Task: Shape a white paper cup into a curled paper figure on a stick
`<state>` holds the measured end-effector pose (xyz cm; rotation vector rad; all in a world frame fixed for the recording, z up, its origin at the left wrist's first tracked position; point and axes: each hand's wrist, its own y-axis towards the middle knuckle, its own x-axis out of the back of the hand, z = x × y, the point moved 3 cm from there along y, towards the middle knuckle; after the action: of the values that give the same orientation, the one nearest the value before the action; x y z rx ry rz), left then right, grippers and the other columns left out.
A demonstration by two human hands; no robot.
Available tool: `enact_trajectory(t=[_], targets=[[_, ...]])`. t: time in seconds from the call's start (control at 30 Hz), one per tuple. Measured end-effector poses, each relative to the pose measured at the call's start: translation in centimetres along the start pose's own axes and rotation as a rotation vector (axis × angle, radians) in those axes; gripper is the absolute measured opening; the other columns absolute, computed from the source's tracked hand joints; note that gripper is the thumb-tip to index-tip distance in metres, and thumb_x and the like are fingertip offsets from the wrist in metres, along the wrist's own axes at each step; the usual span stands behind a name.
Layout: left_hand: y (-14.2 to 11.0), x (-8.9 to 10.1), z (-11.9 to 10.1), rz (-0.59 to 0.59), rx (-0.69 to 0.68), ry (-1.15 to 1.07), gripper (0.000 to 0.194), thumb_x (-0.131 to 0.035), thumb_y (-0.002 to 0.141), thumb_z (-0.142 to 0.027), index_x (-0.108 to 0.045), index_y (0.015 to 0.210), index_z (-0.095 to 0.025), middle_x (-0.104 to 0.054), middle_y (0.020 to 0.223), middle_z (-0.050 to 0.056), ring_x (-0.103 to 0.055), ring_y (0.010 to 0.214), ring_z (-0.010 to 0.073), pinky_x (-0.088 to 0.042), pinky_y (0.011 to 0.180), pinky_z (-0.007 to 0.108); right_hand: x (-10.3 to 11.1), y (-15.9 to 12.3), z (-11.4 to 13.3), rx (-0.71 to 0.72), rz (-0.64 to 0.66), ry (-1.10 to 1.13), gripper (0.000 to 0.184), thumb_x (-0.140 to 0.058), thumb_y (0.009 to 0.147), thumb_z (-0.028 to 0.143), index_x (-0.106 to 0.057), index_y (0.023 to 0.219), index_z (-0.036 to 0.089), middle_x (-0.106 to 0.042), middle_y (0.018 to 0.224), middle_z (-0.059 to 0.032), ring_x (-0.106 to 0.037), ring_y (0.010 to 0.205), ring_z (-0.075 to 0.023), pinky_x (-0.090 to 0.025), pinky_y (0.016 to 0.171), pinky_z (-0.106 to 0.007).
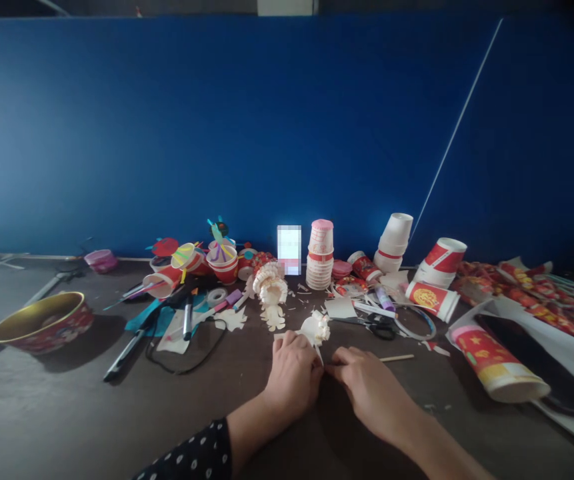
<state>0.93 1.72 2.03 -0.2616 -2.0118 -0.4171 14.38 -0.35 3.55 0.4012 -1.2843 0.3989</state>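
Observation:
My left hand (294,370) is closed on a white paper cut-out (311,330) with curled strips at its upper right end. Part of the paper is hidden under the fingers. Close by on the right, my right hand (367,387) has its fingers pinched together at the paper's lower edge. What lies between those fingertips is too small to make out. A thin pale stick (397,358) shows beyond the right hand, its other end hidden. Just past my left hand sits a red cup with a fringe of curled white paper (271,290).
A stack of paper cups (321,267) stands at the back. Black scissors (381,328), a tape roll (217,296) and a marker (187,319) lie around. At left is a gold-lined bowl (41,323); at right, a tipped red cup (499,367) beside a black phone (541,363).

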Motion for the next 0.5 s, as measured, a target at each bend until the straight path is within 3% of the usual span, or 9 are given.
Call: enact_trajectory(t=[0.2,0.5], targets=[[0.13,-0.49,0.68,-0.011,0.099,-0.034,0.006,-0.058,0.075,-0.023,-0.062,0.071,-0.019,-0.061,0.084,0.003,-0.047,0.092,0.0225,-0.032,0.077,0.034,0.07,0.22,-0.02,0.003,0.017,-0.038,0.035,-0.039,0.081,0.006,-0.068,0.089,0.023,-0.062,0.092,-0.0036,-0.053,0.085,-0.0168,-0.036,0.072,-0.028],[-0.14,-0.18,0.77,-0.030,0.068,-0.053,0.009,-0.054,0.073,-0.018,-0.062,0.073,-0.020,-0.061,0.084,0.002,-0.047,0.090,0.0224,-0.031,0.075,0.034,0.23,0.30,0.12,0.019,0.023,-0.064,0.033,-0.039,0.084,0.008,-0.067,0.092,0.023,-0.062,0.090,-0.0031,-0.052,0.083,-0.0166,-0.034,0.069,-0.029]])
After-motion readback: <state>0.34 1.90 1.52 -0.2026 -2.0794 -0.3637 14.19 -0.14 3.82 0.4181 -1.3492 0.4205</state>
